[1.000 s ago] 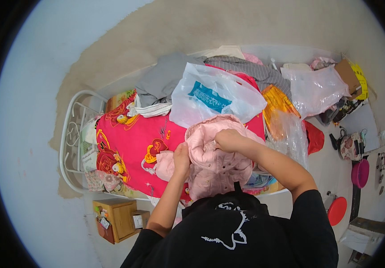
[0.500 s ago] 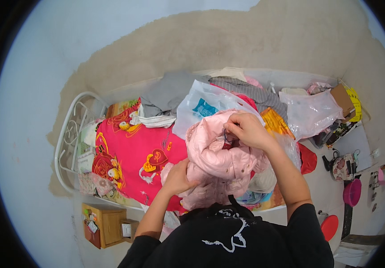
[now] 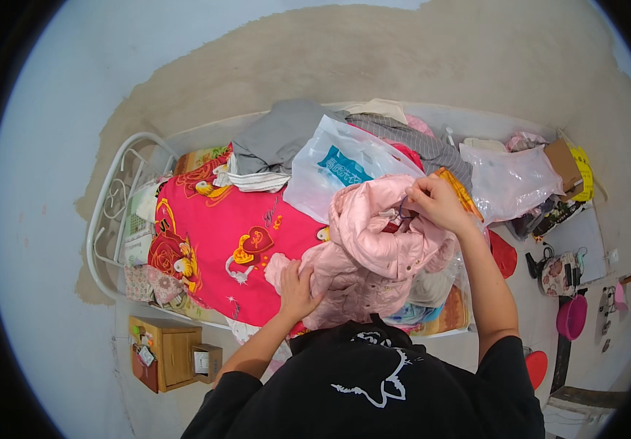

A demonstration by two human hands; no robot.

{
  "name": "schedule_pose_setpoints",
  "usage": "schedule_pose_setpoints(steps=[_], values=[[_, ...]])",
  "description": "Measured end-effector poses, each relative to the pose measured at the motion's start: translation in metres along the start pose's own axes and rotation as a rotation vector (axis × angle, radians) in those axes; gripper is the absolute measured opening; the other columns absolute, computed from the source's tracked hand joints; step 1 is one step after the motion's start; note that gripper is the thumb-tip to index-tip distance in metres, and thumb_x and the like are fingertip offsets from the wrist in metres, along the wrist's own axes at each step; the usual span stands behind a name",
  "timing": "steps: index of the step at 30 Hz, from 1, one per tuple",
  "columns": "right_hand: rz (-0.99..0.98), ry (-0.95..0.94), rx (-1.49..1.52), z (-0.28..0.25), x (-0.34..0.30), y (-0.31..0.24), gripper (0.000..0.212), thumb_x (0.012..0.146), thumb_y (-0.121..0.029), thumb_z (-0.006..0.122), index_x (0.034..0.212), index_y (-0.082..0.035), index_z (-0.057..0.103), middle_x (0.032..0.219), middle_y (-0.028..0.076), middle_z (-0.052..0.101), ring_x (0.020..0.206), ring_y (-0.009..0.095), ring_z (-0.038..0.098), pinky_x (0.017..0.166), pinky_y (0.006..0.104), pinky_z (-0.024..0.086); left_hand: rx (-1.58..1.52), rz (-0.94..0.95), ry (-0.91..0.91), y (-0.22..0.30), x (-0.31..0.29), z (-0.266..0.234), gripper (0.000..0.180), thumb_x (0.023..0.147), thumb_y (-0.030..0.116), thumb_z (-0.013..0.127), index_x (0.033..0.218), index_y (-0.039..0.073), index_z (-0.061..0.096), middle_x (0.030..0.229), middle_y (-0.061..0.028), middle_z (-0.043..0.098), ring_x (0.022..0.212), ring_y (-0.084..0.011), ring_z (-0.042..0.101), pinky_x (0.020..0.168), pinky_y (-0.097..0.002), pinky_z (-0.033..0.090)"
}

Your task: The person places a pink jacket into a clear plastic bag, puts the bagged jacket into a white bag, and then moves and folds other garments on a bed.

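Shifted rightward, the pink jacket (image 3: 370,260) lies over the red bedspread (image 3: 217,227), the right hand (image 3: 443,208) pinching a thin dark piece (image 3: 403,210) at its neck, the left hand (image 3: 299,293) on a sleeve (image 3: 277,272), its grip unclear; handling seems partway, with the jacket laid out but rumpled and unreleased.

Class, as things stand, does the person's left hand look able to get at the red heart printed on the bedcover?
Probably yes: the red heart on the bedcover lies uncovered beyond the left hand. Part of the pink jacket lies between, but the hand could likely pass over it.
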State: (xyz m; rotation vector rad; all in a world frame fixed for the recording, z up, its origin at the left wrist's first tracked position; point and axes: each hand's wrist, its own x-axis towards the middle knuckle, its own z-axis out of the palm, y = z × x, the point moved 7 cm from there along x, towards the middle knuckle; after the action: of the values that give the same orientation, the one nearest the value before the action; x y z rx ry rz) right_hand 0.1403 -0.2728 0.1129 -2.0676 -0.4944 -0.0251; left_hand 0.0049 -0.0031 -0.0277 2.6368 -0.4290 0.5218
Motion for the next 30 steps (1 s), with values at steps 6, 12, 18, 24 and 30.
schedule_pose_setpoints(steps=[6, 12, 18, 24, 30], values=[[0.07, -0.004, -0.061, 0.009, -0.011, 0.014, 0.036, 0.079, -0.022, 0.059, 0.053, -0.001, 0.046, 0.048, 0.001, 0.038, 0.048, 0.007, 0.038, 0.044, 0.0282, 0.032, -0.345, -0.184, -0.007, -0.079, 0.001, 0.038, 0.021, 0.078, -0.003, 0.048, 0.098, 0.002, 0.053, 0.08, -0.0107, 0.058, 0.074, -0.0274, 0.057, 0.069, -0.0287, 0.046], [0.191, -0.206, 0.132, -0.008, -0.041, 0.058, 0.041, 0.076, -0.022, 0.061, 0.048, -0.006, 0.036, 0.047, -0.006, 0.031, 0.045, 0.004, 0.028, 0.04, 0.0248, 0.024, -1.387, -0.721, -0.211, -0.054, 0.082, -0.047, 0.012, 0.084, 0.004, 0.048, 0.093, 0.001, 0.055, 0.083, -0.0082, 0.06, 0.073, -0.0151, 0.058, 0.067, -0.0265, 0.049], [0.173, -0.087, 0.438, -0.052, -0.05, 0.044, 0.036, 0.074, -0.013, 0.06, 0.046, -0.008, 0.037, 0.046, -0.006, 0.032, 0.043, 0.003, 0.026, 0.04, 0.0221, 0.02, -1.162, -1.105, -0.759, -0.139, 0.039, -0.01, 0.014, 0.082, 0.002, 0.051, 0.093, -0.001, 0.059, 0.086, -0.011, 0.063, 0.074, -0.0177, 0.061, 0.068, -0.0309, 0.051], [0.188, -0.026, 0.52, -0.028, -0.062, 0.058, 0.034, 0.073, -0.007, 0.057, 0.047, -0.008, 0.036, 0.047, -0.005, 0.035, 0.044, 0.003, 0.029, 0.04, 0.021, 0.021, -0.633, -0.368, -0.386, -0.09, 0.073, -0.023, 0.024, 0.08, 0.014, 0.056, 0.101, 0.003, 0.06, 0.094, -0.0078, 0.06, 0.09, -0.016, 0.056, 0.079, -0.0276, 0.044], [0.229, -0.083, 0.534, -0.003, -0.061, 0.063, 0.036, 0.072, -0.007, 0.057, 0.047, -0.008, 0.033, 0.047, -0.006, 0.032, 0.045, 0.003, 0.028, 0.04, 0.0219, 0.022, -0.553, 0.065, -0.51, 0.018, 0.063, 0.012, 0.043, 0.072, 0.016, 0.063, 0.112, 0.004, 0.051, 0.102, -0.0155, 0.057, 0.096, -0.0291, 0.053, 0.082, -0.0349, 0.042]])
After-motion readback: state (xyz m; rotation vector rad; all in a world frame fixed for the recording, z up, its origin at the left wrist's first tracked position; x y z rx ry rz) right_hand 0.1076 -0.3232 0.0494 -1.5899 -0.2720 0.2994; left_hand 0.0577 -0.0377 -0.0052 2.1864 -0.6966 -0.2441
